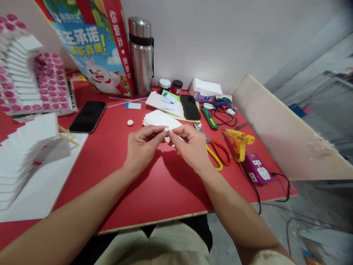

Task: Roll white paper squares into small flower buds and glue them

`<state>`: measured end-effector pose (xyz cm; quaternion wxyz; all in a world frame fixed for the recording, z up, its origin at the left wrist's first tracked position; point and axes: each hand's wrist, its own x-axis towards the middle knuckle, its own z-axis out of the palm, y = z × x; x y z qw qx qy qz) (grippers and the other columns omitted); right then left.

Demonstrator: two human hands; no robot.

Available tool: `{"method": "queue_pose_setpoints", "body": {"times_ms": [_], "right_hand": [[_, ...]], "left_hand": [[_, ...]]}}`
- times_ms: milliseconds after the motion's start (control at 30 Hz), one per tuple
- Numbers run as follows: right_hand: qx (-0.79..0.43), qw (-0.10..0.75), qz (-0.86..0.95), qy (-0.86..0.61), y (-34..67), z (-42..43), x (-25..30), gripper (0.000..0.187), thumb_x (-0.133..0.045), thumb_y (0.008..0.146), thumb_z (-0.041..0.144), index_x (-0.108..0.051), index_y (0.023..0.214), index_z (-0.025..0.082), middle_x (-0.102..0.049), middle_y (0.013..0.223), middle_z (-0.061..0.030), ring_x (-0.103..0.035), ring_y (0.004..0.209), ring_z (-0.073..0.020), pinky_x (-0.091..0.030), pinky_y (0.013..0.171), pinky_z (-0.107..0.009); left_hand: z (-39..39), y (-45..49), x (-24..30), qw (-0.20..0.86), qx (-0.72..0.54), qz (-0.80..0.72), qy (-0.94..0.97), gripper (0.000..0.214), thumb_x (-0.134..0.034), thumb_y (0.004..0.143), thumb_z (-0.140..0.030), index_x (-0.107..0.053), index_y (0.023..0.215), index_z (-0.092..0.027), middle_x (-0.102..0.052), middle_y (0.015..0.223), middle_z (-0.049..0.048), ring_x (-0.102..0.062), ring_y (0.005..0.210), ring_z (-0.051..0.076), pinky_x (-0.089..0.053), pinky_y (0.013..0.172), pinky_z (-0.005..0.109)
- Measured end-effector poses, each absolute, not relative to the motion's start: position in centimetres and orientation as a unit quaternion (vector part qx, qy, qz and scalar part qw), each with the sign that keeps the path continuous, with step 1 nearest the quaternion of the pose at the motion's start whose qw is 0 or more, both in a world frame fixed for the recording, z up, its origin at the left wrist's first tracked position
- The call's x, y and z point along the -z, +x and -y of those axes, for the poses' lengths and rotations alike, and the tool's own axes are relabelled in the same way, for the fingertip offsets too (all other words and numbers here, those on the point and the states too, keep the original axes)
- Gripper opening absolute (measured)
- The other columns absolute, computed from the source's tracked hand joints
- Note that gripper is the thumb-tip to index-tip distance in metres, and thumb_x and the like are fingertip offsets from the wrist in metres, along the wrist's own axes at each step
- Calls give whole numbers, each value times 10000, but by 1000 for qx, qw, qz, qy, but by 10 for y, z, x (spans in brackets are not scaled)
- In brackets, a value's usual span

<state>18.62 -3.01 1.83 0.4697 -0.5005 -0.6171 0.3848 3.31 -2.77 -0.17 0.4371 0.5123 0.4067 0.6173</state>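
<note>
Above the red tabletop [168, 184], my left hand [145, 145] and my right hand [189, 145] meet with their fingertips together. Both are closed in a pinch on a white paper strip [166, 130], whose end looks rolled or folded. Its far part is hidden by my right fingers. Just behind the hands lies a stack of white paper [158, 118]. A small round white paper roll [130, 122] rests left of my left hand. Scissors [216, 149] with red and yellow handles lie beside my right hand.
A yellow glue gun [239, 141] and a purple power strip [257, 169] with cords stand right. Near them lies a green utility knife [209, 117]. Two phones [87, 116], a steel thermos [141, 55], a printed bag [93, 48] and folded white paper structures [24, 154] occupy the back and left.
</note>
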Motion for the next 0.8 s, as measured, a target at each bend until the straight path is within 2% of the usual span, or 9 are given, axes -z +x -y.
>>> {"method": "queue_pose_setpoints", "body": {"times_ms": [167, 233, 367, 467, 633, 800], "right_hand": [[-321, 495, 634, -500, 177, 38, -15, 168, -686, 922, 346, -655, 858, 194, -733, 742, -27, -647, 622, -132, -458, 541, -234], [-330, 504, 635, -484, 175, 40, -15, 164, -666, 942, 349, -658, 888, 195, -735, 749, -24, -647, 605, -126, -458, 530, -232], [-343, 516, 625, -474, 179, 41, -18, 207, -662, 962, 390, -662, 905, 191, -724, 717, -2, -578, 476, -90, -430, 469, -223], [-346, 505, 633, -473, 186, 38, -21, 226, -670, 960, 402, -653, 882, 189, -710, 685, 10, -531, 430, -76, -413, 449, -222], [-352, 465, 670, -458, 194, 33, -22, 194, -682, 949, 352, -646, 848, 191, -696, 670, 4, -569, 505, -92, -425, 497, -223], [-347, 454, 688, -448, 195, 29, -17, 177, -670, 954, 337, -645, 851, 195, -706, 694, 3, -612, 542, -103, -465, 537, -228]], "left_hand": [[30, 39, 8, 272, -656, -386, 589, 160, -753, 870, -162, -834, 998, -214, -780, 851, 36, -710, 786, 149, -579, 748, 272], [32, 40, 10, 218, -650, -385, 618, 206, -707, 908, -146, -823, 1062, -217, -790, 896, 44, -716, 797, 146, -583, 775, 276], [36, 39, 11, 152, -625, -380, 665, 273, -664, 935, -126, -798, 1159, -204, -807, 1081, 84, -753, 967, 180, -588, 899, 295], [34, 37, 10, 185, -618, -370, 669, 241, -678, 939, -154, -807, 1132, -222, -814, 1065, 67, -758, 972, 183, -592, 900, 294], [22, 27, 6, 343, -601, -366, 622, 118, -769, 868, -186, -843, 951, -226, -808, 901, 42, -750, 843, 181, -604, 800, 291], [14, 20, 4, 462, -547, -348, 605, 167, -788, 843, -251, -845, 995, -213, -800, 865, 45, -742, 784, 186, -607, 769, 311]]}}
